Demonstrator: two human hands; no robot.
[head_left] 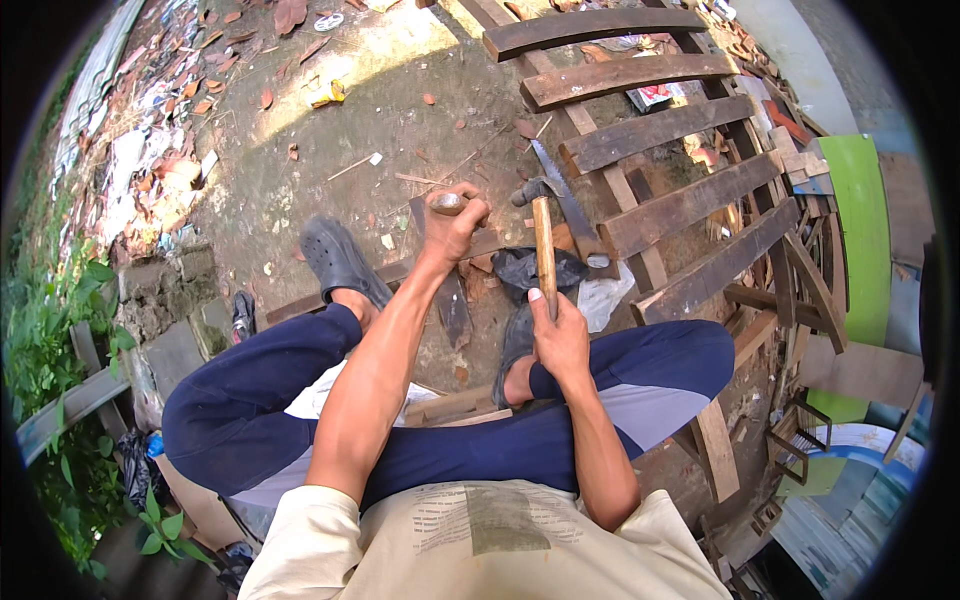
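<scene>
My left hand (455, 222) is closed in a fist round a tool with a rounded, brownish-grey handle end (448, 204); its lower part is hidden under the fist. Beneath that hand lie crossed dark wooden strips (452, 308) on the ground between my feet. My right hand (561, 338) grips the lower part of a hammer (545, 240) by its wooden handle, with the thumb along the shaft. The dark hammer head points away from me, to the right of my left fist and apart from it. A handsaw (566, 195) lies just beyond the hammer head.
A slatted wooden frame (690, 155) stretches along the right. A black plastic bag (525, 270) and a clear one (606, 298) lie by my right foot. Concrete blocks (165, 290) and green plants (60, 400) are at left. Litter and dry leaves dot the ground.
</scene>
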